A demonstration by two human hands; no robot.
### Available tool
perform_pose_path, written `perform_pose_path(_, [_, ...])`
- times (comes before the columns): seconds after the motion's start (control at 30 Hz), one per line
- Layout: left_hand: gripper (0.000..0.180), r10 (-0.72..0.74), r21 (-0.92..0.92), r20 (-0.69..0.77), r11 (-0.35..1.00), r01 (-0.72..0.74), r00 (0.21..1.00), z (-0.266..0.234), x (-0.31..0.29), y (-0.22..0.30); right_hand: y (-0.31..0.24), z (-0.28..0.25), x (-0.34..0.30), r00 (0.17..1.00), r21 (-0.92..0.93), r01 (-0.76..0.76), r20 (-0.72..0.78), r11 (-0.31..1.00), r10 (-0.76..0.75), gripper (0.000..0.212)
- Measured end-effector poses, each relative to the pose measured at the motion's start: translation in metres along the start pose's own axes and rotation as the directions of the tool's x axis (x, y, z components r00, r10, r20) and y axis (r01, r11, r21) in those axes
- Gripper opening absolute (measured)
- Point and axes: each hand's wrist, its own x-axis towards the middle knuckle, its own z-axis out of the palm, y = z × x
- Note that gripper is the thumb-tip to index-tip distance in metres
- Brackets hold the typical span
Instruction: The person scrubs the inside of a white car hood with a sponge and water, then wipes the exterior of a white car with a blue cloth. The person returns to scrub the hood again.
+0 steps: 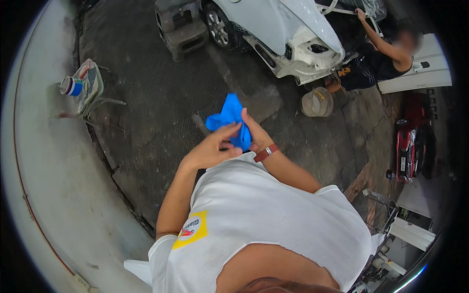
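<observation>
A crumpled blue rubber glove (230,116) is held in front of my white shirt. My right hand (257,133) is closed on its right side, the thumb pointing up along it and the other fingers partly hidden. A red-brown strap watch sits on that wrist. From the left, my left hand (215,146) reaches across the glove's lower part. Its fingers are bent and apart from the thumb, slightly blurred, the fingertips overlapping the blue material. Whether they touch it is hard to make out.
A partly dismantled white car (273,29) stands ahead, a grey step stool (181,34) beside its wheel. A person (376,63) works there near a clear bucket (317,102). Left, by the wall, a small table (94,90) bears a paint can (73,87). A red vehicle (406,151) is far right.
</observation>
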Motion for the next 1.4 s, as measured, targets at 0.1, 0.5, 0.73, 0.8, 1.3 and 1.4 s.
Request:
perform_pose_path(0.1, [0.079, -0.056, -0.050, 0.093, 0.997, 0.061, 0.994, -0.038, 0.037, 0.001, -0.035, -0.030, 0.055, 0.992, 0.226, -0.123, -0.007, 0.966, 0.128, 0.061])
perform_pose_path(0.5, [0.070, -0.468, -0.214, -0.858, 0.702, 0.680, 0.213, -0.236, -0.025, -0.208, -0.471, -0.168, 0.268, 0.561, -0.628, -0.174, 0.570, -0.759, -0.600, 0.067])
perform_pose_path(0.73, [0.030, -0.851, -0.802, -0.511, 0.419, 0.427, -0.124, -0.154, -0.070, -0.247, -0.491, -0.198, 0.329, 0.705, -0.579, -0.272, 0.423, -0.769, -0.568, 0.076])
perform_pose_path(0.8, [0.026, -0.938, -0.905, -0.335, 0.294, 0.308, -0.089, -0.153, -0.057, -0.253, -0.489, -0.195, 0.340, 0.696, -0.602, -0.283, 0.406, -0.746, -0.592, 0.075])
perform_pose_path(1.3, [0.064, -0.401, -0.167, -0.858, 0.809, 0.563, 0.322, -0.484, 0.205, -0.069, -0.542, -0.065, 0.558, 0.533, -0.615, -0.351, 0.489, -0.706, -0.690, 0.067])
perform_pose_path(1.4, [0.063, -0.296, -0.079, -0.884, 0.857, 0.508, 0.362, -0.512, 0.206, -0.047, -0.559, -0.034, 0.623, 0.507, -0.608, -0.350, 0.517, -0.712, -0.690, 0.067])
